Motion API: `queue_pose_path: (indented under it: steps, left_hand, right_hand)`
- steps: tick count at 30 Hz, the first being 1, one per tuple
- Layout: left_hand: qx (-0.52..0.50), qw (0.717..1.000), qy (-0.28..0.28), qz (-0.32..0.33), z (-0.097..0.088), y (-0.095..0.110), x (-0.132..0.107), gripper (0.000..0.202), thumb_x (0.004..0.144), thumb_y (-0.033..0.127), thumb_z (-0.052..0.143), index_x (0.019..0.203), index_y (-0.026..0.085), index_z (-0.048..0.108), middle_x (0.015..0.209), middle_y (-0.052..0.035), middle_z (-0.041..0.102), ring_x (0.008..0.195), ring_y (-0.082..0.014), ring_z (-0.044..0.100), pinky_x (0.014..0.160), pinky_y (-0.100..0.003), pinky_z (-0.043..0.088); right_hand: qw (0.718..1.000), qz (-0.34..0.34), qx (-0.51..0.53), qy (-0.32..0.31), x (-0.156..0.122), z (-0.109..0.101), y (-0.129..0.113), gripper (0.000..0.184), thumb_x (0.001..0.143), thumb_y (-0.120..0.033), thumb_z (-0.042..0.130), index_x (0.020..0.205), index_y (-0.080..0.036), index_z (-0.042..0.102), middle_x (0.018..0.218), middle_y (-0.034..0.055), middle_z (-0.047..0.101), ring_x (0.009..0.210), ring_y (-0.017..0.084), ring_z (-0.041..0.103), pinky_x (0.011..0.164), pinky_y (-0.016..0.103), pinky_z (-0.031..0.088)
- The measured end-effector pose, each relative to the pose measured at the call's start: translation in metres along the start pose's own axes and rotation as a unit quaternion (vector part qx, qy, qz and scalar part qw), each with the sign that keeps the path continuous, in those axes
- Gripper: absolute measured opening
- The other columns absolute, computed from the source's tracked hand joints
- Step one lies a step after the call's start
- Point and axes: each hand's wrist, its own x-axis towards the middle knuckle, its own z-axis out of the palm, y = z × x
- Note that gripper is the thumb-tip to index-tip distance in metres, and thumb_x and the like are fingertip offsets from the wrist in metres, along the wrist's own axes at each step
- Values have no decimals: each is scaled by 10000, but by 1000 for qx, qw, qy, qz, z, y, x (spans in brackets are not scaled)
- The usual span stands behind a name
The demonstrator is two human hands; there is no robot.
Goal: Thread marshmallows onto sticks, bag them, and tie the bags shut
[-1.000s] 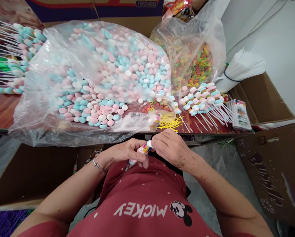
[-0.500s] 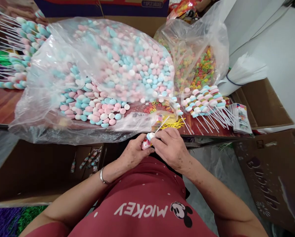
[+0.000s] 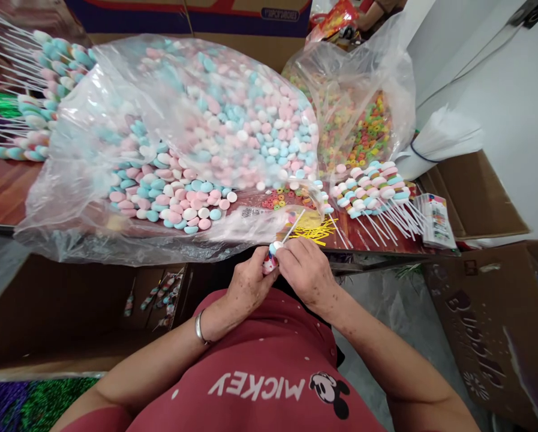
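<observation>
My left hand (image 3: 251, 281) is closed around a candy skewer (image 3: 273, 253), close to my body at the table's front edge. Pale blue and white candies show at its top, and a printed sleeve with red and blue marks covers part below. Its white stick points up and to the right. The fingers of my right hand (image 3: 308, 273) are pinched at the top of the skewer, by the base of the stick; the exact grip is hidden. Just beyond my hands lie yellow twist ties (image 3: 313, 231) and a clear packet (image 3: 255, 222) on the table.
A large clear bag (image 3: 170, 120) spills pink, blue and white candies. Behind right stands a bag of coloured rings (image 3: 367, 132). Stacked candy skewers (image 3: 372, 189) lie in front of it. An open carton (image 3: 84, 312) at lower left holds several wrapped skewers (image 3: 163, 291).
My right hand has curled in closer to the top of the skewer, and my left fingers have shifted up around it. The view has tilted slightly.
</observation>
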Motion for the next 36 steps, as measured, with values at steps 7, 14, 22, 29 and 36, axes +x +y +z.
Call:
queue_pose_path:
  steps: [7,14,22,29,36]
  left_hand:
    - [-9,1000,12,-5,2,-6,-1,230,788,311,626,997,220,597,678,32,593,557,-123,514,573,-218,410]
    - [-61,997,-17,-44,0,-4,-3,273,767,306,625,1015,197,590,706,55,613,599,-107,520,598,-199,432]
    - [-14,999,32,-17,3,-11,-1,300,794,316,596,1062,182,587,768,2,678,615,-137,593,611,-229,467]
    - [46,998,46,20,7,-19,-3,310,812,273,584,1112,198,567,759,-6,700,612,-162,646,588,-235,477]
    - [112,987,65,93,10,-21,-4,265,843,202,535,1107,185,563,787,-35,708,631,-175,679,576,-228,475]
  right_hand:
    - [1000,12,3,29,3,10,1,245,916,-109,419,732,-175,566,697,47,548,711,191,457,672,320,376]
    - [992,26,114,49,5,11,5,178,874,-93,422,758,-209,492,726,36,539,692,177,472,646,305,426]
    - [979,45,197,30,4,4,1,190,884,-74,427,985,-184,545,881,71,594,837,189,565,760,321,517]
    - [991,39,128,1,2,8,0,173,951,-150,435,948,-170,607,852,70,624,835,187,584,788,313,516]
    - [995,7,87,43,0,15,-5,190,965,-154,435,933,-151,622,821,78,634,799,188,587,737,305,514]
